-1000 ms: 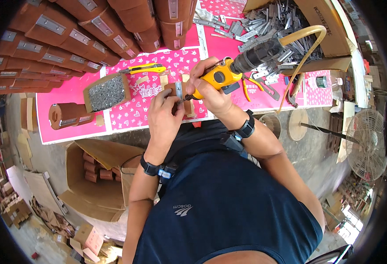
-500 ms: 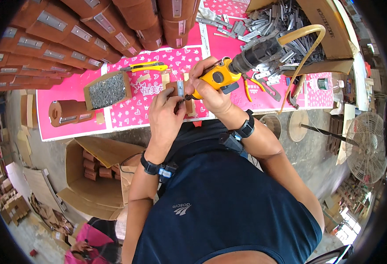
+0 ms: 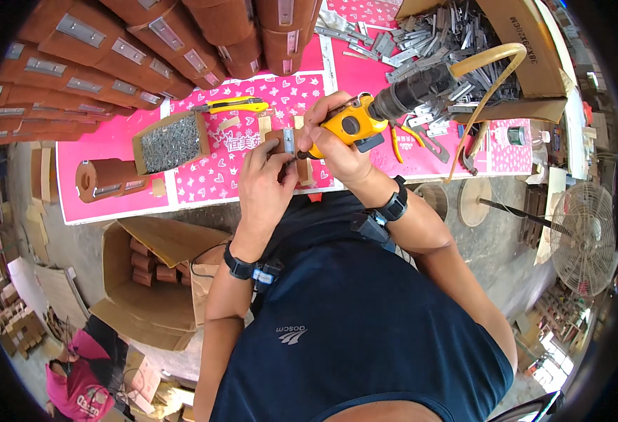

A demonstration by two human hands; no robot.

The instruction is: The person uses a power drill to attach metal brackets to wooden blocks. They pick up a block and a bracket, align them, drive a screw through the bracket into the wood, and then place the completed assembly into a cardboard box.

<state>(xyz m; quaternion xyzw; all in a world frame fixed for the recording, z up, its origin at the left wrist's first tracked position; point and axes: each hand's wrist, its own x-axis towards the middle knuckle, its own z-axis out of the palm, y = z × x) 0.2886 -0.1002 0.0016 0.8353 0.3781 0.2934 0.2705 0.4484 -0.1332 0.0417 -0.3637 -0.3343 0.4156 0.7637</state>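
Note:
My right hand (image 3: pixel 337 144) grips a yellow power screwdriver (image 3: pixel 354 124), tilted so its dark bit points down and left. Below the bit's tip, a small brown piece (image 3: pixel 275 136) with a silver metal plate (image 3: pixel 288 141) lies at the table's near edge. The curled fingers of my left hand (image 3: pixel 265 176) hold this piece, thumb and forefinger close beside the bit. Whether a screw sits between those fingertips is too small to tell. A beige hose (image 3: pixel 513 56) hangs by the screwdriver's black rear end.
Stacked brown parts with metal plates (image 3: pixel 126 49) fill the far left. A box of screws (image 3: pixel 171 144), a yellow cutter knife (image 3: pixel 235 105), pliers (image 3: pixel 407 137) and a hammer (image 3: pixel 470 151) lie around. Metal plates spill from a carton (image 3: pixel 527 46). A fan (image 3: pixel 583 239) stands right; an open carton (image 3: pixel 147 295) sits below left.
Both hands, the screwdriver and the brown piece stay nearly in place. At the lower left, a person in pink has shifted to the left.

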